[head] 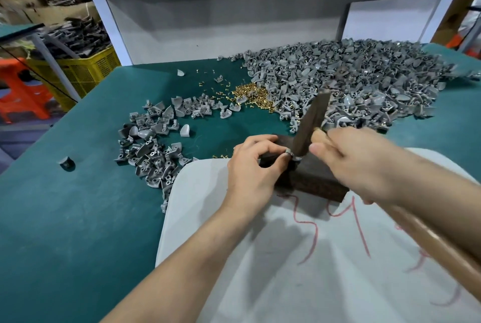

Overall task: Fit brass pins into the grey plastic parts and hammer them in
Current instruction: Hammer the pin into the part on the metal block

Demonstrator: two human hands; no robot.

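Done-parts pile (151, 150) sat left on the green worktop (78, 218). L hand (252, 169) had its grip pinched shut on a grey plastic part (291, 153), held on the dark block (312, 182). Part looked small, light, rigid, prob skittish under a blow; best pinched at edges, clear of the pin. R hand (364, 166) gripped the hammer (311, 124), head over part. Brass pins (253, 96) and raw parts (364, 80) lay further back.

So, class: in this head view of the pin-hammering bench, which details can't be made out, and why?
- Brass pin in the grey part: hidden by left hand fingertips and the hammer head.
- Hammer head: motion-blurred.
- Wooden handle: its end is cut off by the right frame edge.
- Dark block: partly covered by both hands.
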